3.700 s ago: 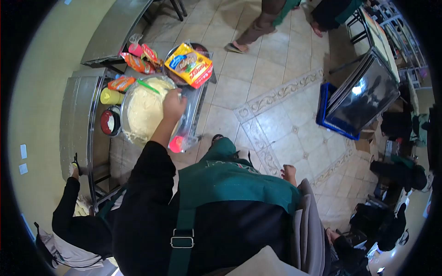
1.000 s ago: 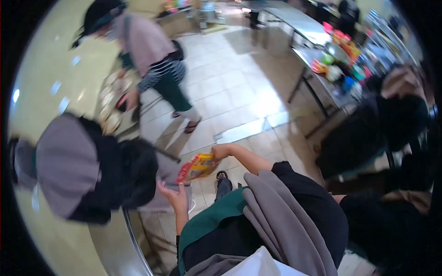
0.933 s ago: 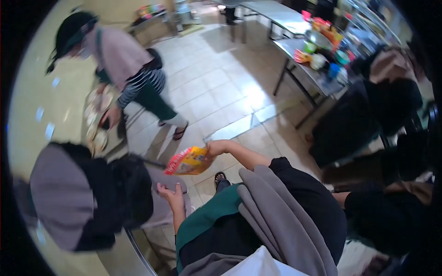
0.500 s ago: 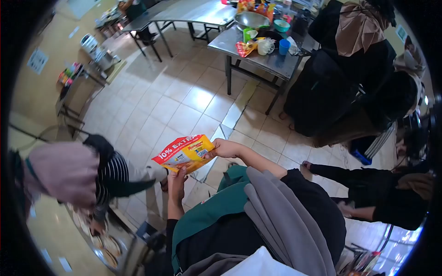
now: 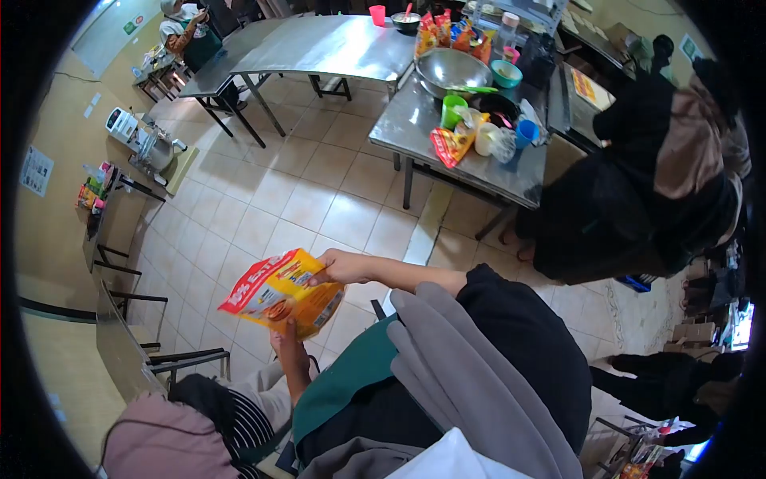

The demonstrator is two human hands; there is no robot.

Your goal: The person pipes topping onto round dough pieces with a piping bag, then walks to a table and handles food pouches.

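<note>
I hold a yellow and red food packet [image 5: 279,295] out in front of me over the tiled floor. My right hand [image 5: 341,266] grips its upper right edge. From below, my left hand [image 5: 287,339] holds the packet's bottom edge. The packet is tilted, with its red band toward the left. I wear a black sleeve, a green apron and a grey scarf.
A steel table [image 5: 415,128] ahead carries a metal bowl [image 5: 452,69], cups and snack packets. A person in black [image 5: 630,199] stands at its right. Another person [image 5: 199,415] bends low at my left. More steel tables [image 5: 319,48] stand further back, with open tiled floor between.
The view has swung round from the dough bowl table to the room. My right hand took the packet along, and my left hand has joined it underneath.
</note>
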